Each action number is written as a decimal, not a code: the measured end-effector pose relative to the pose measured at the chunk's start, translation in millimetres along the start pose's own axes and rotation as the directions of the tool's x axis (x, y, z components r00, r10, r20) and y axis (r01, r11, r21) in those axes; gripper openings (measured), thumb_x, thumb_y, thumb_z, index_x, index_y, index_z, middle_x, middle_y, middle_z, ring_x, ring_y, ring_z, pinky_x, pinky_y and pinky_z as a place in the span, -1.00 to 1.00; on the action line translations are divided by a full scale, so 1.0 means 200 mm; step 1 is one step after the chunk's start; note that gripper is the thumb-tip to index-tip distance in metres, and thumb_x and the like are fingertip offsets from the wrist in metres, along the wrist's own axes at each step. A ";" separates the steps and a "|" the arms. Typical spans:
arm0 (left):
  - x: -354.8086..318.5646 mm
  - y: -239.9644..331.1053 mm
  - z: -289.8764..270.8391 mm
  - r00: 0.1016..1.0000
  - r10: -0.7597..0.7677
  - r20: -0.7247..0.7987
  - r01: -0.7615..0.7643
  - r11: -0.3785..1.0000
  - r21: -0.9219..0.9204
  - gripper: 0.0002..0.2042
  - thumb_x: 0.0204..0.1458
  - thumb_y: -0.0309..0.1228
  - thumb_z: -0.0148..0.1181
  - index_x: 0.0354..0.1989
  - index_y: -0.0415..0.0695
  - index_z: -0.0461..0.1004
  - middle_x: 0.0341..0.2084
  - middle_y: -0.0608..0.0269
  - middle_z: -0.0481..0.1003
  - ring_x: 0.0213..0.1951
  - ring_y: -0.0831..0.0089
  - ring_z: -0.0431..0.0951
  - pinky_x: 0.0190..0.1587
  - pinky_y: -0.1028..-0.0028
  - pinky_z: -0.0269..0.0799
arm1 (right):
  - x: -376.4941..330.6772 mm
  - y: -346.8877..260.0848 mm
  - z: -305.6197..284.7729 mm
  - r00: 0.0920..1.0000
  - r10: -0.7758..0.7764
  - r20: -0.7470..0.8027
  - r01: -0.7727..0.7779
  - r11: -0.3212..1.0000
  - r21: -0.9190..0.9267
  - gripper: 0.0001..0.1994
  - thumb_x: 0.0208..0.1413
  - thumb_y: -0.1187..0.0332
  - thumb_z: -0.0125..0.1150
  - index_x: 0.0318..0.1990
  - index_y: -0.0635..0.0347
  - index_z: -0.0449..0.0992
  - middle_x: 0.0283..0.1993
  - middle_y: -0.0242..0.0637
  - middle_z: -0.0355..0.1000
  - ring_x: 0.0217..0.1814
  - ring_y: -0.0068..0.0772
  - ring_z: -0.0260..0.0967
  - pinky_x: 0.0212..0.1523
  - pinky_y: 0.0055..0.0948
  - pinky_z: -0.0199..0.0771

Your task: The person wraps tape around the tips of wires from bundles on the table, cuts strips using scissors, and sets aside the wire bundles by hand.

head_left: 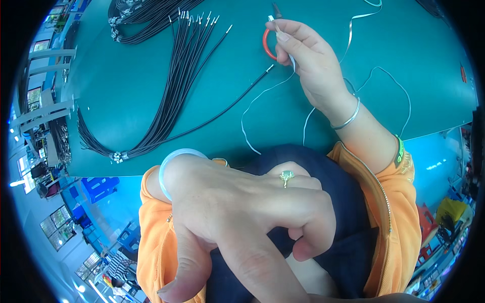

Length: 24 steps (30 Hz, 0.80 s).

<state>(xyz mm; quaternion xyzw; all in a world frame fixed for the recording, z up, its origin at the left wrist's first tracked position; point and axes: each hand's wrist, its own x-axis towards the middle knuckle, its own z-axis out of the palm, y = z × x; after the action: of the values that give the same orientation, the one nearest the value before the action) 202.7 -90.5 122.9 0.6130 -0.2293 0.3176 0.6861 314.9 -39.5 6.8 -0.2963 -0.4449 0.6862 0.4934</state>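
Note:
My right hand (308, 53) is over the green table, thumb and fingers pinched on the end of a thin white strip (243, 118). The strip curves down from the hand toward the table's front edge. Under those fingers lies a tool with a red looped handle (265, 44), apparently scissors, mostly hidden. My left hand (242, 207) is raised close to the camera, large in view, with nothing in it. Its thumb and index finger stand apart, and the other fingers are bent. Left of the right hand lies a bundle of black cables (169, 96) with metal tips, one cable (222, 116) splayed off.
Another coiled black cable bundle (151, 22) lies at the table's far left. More white strip (386, 70) loops across the right side of the green table (429, 101). A small orange-red item (463, 74) lies by the right edge. Blue stools (101, 189) stand beyond the left edge.

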 end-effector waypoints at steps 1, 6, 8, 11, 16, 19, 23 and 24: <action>-0.01 0.00 0.00 1.000 0.001 -0.001 -0.001 1.000 0.001 -0.51 0.10 0.02 -0.11 -0.41 -0.19 0.56 -0.46 0.06 0.26 -0.45 0.43 0.23 -0.39 0.64 0.17 | 0.00 0.01 0.01 1.000 0.001 -0.001 -0.001 1.000 -0.011 -0.70 0.17 0.33 -0.01 0.01 0.28 0.35 -0.48 -0.54 0.26 -0.40 -0.76 0.15 -0.31 -0.72 0.13; -0.14 0.04 0.08 0.989 -0.008 -0.145 0.014 0.999 0.042 -0.62 0.08 0.03 -0.06 -0.32 -0.02 0.51 -0.42 0.16 0.33 -0.42 0.46 0.27 -0.37 0.58 0.15 | 0.02 0.01 0.06 1.000 -0.003 0.003 0.003 0.999 -0.035 -0.76 0.15 0.34 0.01 -0.09 0.25 0.41 -0.45 -0.51 0.30 -0.33 -0.71 0.21 -0.24 -0.70 0.17; -0.24 0.06 0.03 0.952 -0.035 -0.304 0.119 0.957 0.264 -0.69 0.05 0.04 -0.03 -0.29 0.14 0.50 -0.38 0.24 0.35 -0.38 0.46 0.29 -0.36 0.57 0.12 | 0.03 0.02 0.07 1.000 -0.006 -0.003 0.006 0.999 -0.037 -0.78 0.15 0.34 0.02 -0.12 0.24 0.42 -0.43 -0.50 0.31 -0.30 -0.69 0.23 -0.21 -0.69 0.19; -0.31 0.06 -0.01 0.635 0.157 -0.757 0.706 0.280 0.650 -0.82 0.00 -0.25 0.15 -0.32 -0.08 0.51 -0.39 0.26 0.36 -0.32 0.43 0.33 -0.30 0.54 0.19 | 0.02 0.03 0.06 0.990 -0.109 0.095 0.120 0.985 -0.126 -0.84 0.11 0.36 0.05 -0.23 0.21 0.47 -0.25 -0.40 0.32 -0.15 -0.62 0.25 -0.10 -0.63 0.21; -0.54 -0.06 -0.26 0.720 0.317 -0.617 0.692 -0.255 0.676 -0.79 -0.19 -0.52 0.20 -0.30 -0.12 0.51 -0.36 0.24 0.43 -0.25 0.34 0.39 -0.19 0.43 0.19 | 0.03 0.02 0.06 0.979 -0.136 0.154 0.160 0.974 -0.159 -0.88 0.07 0.39 0.09 -0.30 0.22 0.49 -0.05 -0.34 0.23 -0.05 -0.58 0.21 -0.02 -0.58 0.21; -0.61 -0.10 -0.32 0.719 0.267 -0.641 0.694 -0.252 0.674 -0.79 -0.17 -0.54 0.19 -0.29 -0.15 0.50 -0.35 0.22 0.44 -0.26 0.32 0.41 -0.16 0.42 0.20 | 0.08 0.06 0.04 0.968 -0.131 0.213 0.166 0.974 -0.156 -0.90 0.04 0.41 0.12 -0.33 0.23 0.50 0.03 -0.32 0.14 -0.01 -0.56 0.19 0.00 -0.54 0.22; -0.63 -0.17 -0.39 0.633 0.319 -0.705 0.752 -0.039 0.658 -0.81 -0.17 -0.54 0.18 -0.31 -0.17 0.50 -0.37 0.22 0.46 -0.30 0.32 0.44 -0.15 0.42 0.20 | 0.17 0.14 0.01 0.957 -0.196 0.214 0.223 0.968 -0.112 -0.91 0.04 0.43 0.11 -0.32 0.23 0.49 0.01 -0.33 0.16 0.00 -0.56 0.19 -0.01 -0.53 0.24; -0.61 -0.18 -0.40 0.517 0.410 -0.751 0.759 0.185 0.624 -0.83 -0.16 -0.53 0.18 -0.33 -0.17 0.50 -0.38 0.23 0.46 -0.31 0.33 0.45 -0.16 0.43 0.20 | 0.19 0.16 0.01 0.958 -0.194 0.213 0.221 0.969 -0.113 -0.91 0.04 0.43 0.11 -0.32 0.23 0.49 0.01 -0.33 0.16 0.00 -0.56 0.19 -0.01 -0.53 0.24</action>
<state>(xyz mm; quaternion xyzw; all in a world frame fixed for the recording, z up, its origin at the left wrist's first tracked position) 138.3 -32.0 -0.2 0.6840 0.4679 0.5263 0.1902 287.3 -7.9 -19.8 -0.2102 -0.5668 0.6250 0.4940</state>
